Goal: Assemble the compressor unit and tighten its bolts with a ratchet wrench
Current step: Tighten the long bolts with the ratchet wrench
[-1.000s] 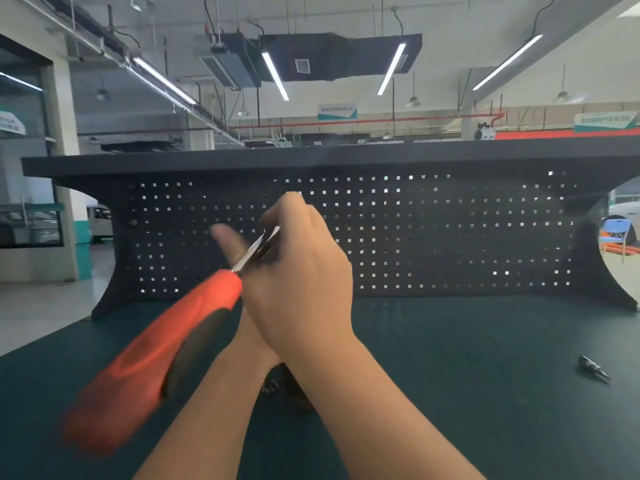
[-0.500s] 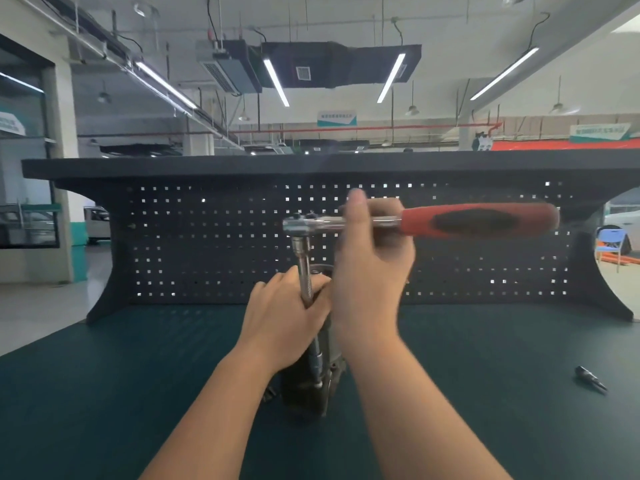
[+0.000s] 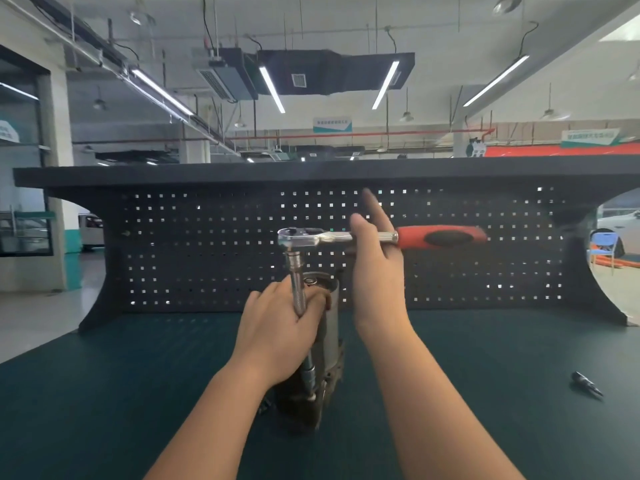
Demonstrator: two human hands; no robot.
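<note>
Right hand (image 3: 377, 268) fingers have straightened against the chrome ratchet wrench (image 3: 346, 236).

Long white ceiling strip lights (image 3: 272, 85) give even, fairly bright light. The dark green matte counter (image 3: 485, 393) shows soft shadows and no glare. The raised right hand (image 3: 375, 271) fingers (image 3: 372, 206) and red ratchet handle (image 3: 446, 237) blur; wide-angle distortion bends the edges.

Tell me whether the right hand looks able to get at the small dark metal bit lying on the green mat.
Probably yes: the small dark metal bit lies uncovered beside the right hand, which must first leave the red-handled ratchet wrench.
</note>
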